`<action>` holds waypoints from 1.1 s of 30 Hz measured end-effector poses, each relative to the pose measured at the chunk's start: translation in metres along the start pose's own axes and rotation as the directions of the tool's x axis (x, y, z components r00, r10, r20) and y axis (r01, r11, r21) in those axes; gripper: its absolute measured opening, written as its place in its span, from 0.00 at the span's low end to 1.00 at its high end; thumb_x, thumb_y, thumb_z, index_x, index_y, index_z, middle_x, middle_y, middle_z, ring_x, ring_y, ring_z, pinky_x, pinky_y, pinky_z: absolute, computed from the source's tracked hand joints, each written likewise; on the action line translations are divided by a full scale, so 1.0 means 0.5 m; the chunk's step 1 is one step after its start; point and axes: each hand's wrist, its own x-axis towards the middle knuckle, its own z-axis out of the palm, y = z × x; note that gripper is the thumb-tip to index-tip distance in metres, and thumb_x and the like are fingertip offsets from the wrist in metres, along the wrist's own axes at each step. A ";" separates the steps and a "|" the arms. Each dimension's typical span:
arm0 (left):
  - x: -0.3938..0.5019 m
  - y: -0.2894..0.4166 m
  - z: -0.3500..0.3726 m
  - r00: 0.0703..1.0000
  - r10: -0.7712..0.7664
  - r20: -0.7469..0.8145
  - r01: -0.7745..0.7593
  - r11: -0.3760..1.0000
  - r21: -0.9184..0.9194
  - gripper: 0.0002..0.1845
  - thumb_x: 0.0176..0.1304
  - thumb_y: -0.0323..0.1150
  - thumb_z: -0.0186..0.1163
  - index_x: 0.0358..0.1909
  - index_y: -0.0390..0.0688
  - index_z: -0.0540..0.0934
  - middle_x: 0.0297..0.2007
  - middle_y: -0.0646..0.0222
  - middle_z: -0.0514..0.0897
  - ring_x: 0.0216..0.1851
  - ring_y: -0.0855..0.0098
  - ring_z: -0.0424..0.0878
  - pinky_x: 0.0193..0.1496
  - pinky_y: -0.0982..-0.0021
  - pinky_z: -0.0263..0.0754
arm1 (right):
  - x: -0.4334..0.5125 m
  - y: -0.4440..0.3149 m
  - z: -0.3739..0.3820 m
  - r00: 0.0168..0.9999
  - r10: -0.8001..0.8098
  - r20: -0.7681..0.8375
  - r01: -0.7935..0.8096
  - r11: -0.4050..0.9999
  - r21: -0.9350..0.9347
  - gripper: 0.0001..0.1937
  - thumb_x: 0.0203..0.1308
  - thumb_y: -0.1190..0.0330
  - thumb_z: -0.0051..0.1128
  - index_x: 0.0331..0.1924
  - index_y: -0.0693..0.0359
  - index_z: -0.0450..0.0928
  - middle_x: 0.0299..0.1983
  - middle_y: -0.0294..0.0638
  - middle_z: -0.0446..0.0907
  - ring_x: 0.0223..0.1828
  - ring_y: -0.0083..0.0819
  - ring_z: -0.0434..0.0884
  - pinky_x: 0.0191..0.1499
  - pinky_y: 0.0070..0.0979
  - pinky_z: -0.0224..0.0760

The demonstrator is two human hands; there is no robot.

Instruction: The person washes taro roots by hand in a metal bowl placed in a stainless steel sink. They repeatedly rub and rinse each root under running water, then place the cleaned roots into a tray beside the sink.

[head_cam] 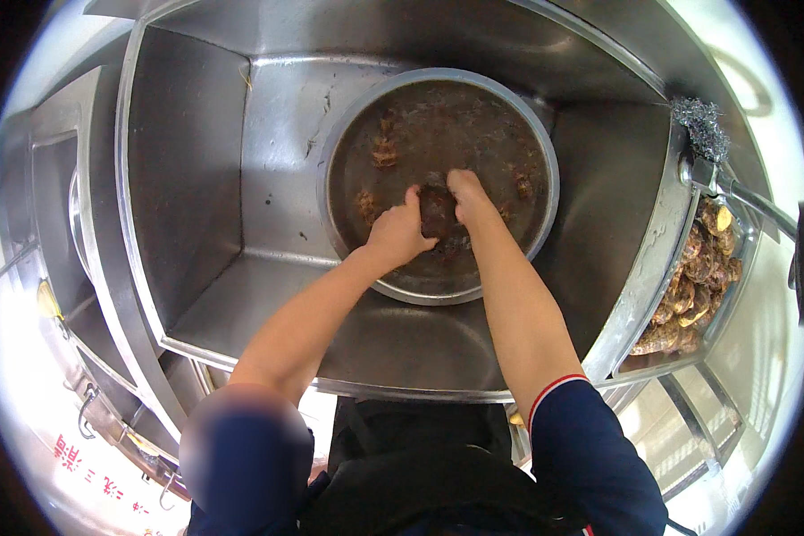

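A round metal basin (555,191) full of murky brown water stands in a stainless steel sink. My left hand (396,231) grips a dark brown root, likely a taro (437,213), from its left side, thumb and fingers spread around it. On the root's right side is my right hand (467,195), its fingers curled; whether it holds a scrubber or anything else is hidden. Other brown, ringed roots show in the water, one (384,153) at the upper left and one (524,184) near the right rim.
The sink's front edge (402,392) runs below my forearms. To the right, a clear container (729,315) holds many taro-like roots, some with cut yellow faces. A steel wool scourer (700,127) rests by a faucet pipe (757,201). Another sink (97,268) lies to the left.
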 end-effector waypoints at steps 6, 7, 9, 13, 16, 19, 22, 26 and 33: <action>0.032 -0.032 -0.002 0.916 -0.269 0.296 0.399 0.558 -0.728 0.20 0.47 0.38 0.70 0.31 0.31 0.76 0.22 0.68 0.76 0.16 0.78 0.69 0.15 0.76 0.61 | -0.061 0.069 0.052 0.992 -0.124 0.006 0.111 0.904 0.412 0.20 0.65 0.64 0.46 0.54 0.71 0.64 0.53 0.47 0.69 0.55 0.40 0.68 0.54 0.38 0.63; 0.032 -0.034 -0.007 0.900 -0.289 0.327 0.436 0.557 -0.707 0.20 0.47 0.38 0.69 0.31 0.31 0.76 0.21 0.68 0.76 0.16 0.78 0.69 0.15 0.76 0.61 | -0.082 0.073 0.047 0.989 -0.099 0.114 0.022 0.840 0.541 0.19 0.64 0.66 0.48 0.53 0.71 0.64 0.54 0.47 0.68 0.55 0.40 0.68 0.55 0.38 0.63; 0.028 -0.030 -0.012 0.855 -0.309 0.417 0.519 0.551 -0.654 0.19 0.48 0.38 0.69 0.31 0.32 0.76 0.21 0.68 0.76 0.15 0.77 0.70 0.15 0.75 0.62 | -0.112 0.076 0.038 0.980 -0.129 0.154 0.035 0.863 0.503 0.19 0.63 0.66 0.50 0.53 0.71 0.64 0.53 0.47 0.69 0.53 0.40 0.70 0.54 0.37 0.64; 0.023 -0.015 -0.015 0.857 -0.302 0.417 0.515 0.517 -0.684 0.18 0.49 0.37 0.68 0.32 0.33 0.75 0.21 0.68 0.75 0.15 0.77 0.70 0.15 0.76 0.62 | -0.097 0.062 0.035 0.961 -0.210 0.181 0.123 0.908 0.400 0.20 0.62 0.67 0.52 0.53 0.71 0.64 0.53 0.49 0.69 0.51 0.40 0.71 0.51 0.37 0.66; 0.025 -0.010 -0.016 0.866 -0.284 0.411 0.500 0.501 -0.706 0.17 0.50 0.37 0.67 0.33 0.34 0.75 0.21 0.68 0.75 0.15 0.77 0.69 0.15 0.77 0.62 | -0.055 0.057 0.054 0.977 -0.213 0.035 0.200 0.954 0.226 0.21 0.60 0.71 0.54 0.54 0.71 0.62 0.52 0.49 0.69 0.51 0.41 0.71 0.50 0.39 0.67; 0.029 -0.022 -0.013 0.865 -0.276 0.419 0.502 0.478 -0.721 0.16 0.50 0.37 0.67 0.31 0.34 0.76 0.21 0.69 0.75 0.14 0.77 0.69 0.15 0.77 0.60 | -0.040 0.060 0.036 0.982 -0.162 0.095 0.138 0.965 0.222 0.21 0.60 0.73 0.52 0.55 0.71 0.61 0.52 0.50 0.69 0.51 0.42 0.72 0.51 0.40 0.67; 0.029 -0.043 -0.013 0.874 -0.192 0.447 0.475 0.534 -0.700 0.15 0.51 0.37 0.66 0.29 0.35 0.77 0.20 0.69 0.75 0.15 0.77 0.68 0.16 0.76 0.60 | -0.063 0.068 -0.002 0.901 -0.154 0.405 -0.003 0.933 0.361 0.20 0.60 0.73 0.52 0.54 0.72 0.63 0.51 0.50 0.70 0.50 0.42 0.73 0.52 0.39 0.67; 0.027 -0.052 -0.010 0.817 -0.271 0.508 0.552 0.621 -0.556 0.15 0.50 0.39 0.65 0.28 0.37 0.77 0.17 0.69 0.74 0.15 0.77 0.68 0.18 0.73 0.59 | -0.084 0.054 -0.001 0.925 -0.119 0.361 0.042 0.976 0.215 0.26 0.57 0.70 0.56 0.56 0.73 0.60 0.51 0.50 0.70 0.51 0.38 0.71 0.51 0.37 0.66; 0.018 -0.038 -0.012 0.847 -0.253 0.468 0.508 0.647 -0.569 0.23 0.52 0.52 0.62 0.26 0.39 0.77 0.17 0.69 0.73 0.14 0.77 0.66 0.17 0.74 0.55 | -0.011 0.040 -0.011 0.983 -0.129 0.133 0.179 0.847 -0.501 0.26 0.53 0.61 0.59 0.51 0.72 0.69 0.50 0.52 0.73 0.49 0.40 0.74 0.45 0.35 0.69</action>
